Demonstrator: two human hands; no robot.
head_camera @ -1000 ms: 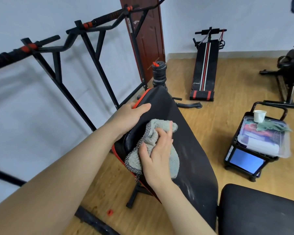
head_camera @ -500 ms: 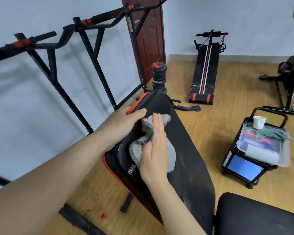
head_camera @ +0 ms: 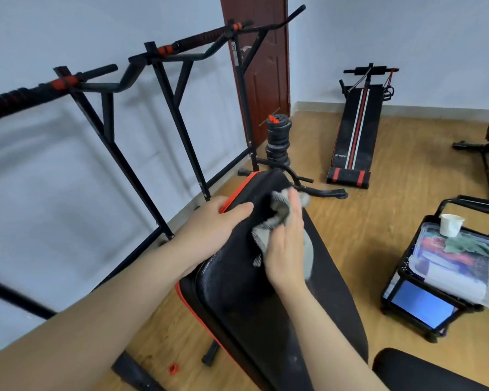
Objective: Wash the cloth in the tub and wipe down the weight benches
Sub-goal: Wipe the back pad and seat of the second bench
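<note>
A black weight bench backrest (head_camera: 331,303) with a red edge slopes up in front of me. My left hand (head_camera: 212,221) grips its upper left edge, thumb over the top. My right hand (head_camera: 287,244) lies flat with fingers extended, pressing a grey cloth (head_camera: 308,251) against the pad near its top end. Part of the cloth bunches above my fingertips. A second bench (head_camera: 355,136), black with red and white stripes, lies on the floor by the far wall. No tub is in view.
A black pull-up frame (head_camera: 164,114) stands close on the left against the wall. Stacked weight plates (head_camera: 278,139) sit by a brown door. A small black cart (head_camera: 446,275) with a plastic box, a white cup (head_camera: 450,224) and a green rag stands right. A black seat pad (head_camera: 424,373) is at bottom right.
My right hand has slid the cloth up the backrest toward its top end, and its fingers have flattened out. My left hand has kept its hold on the bench edge.
</note>
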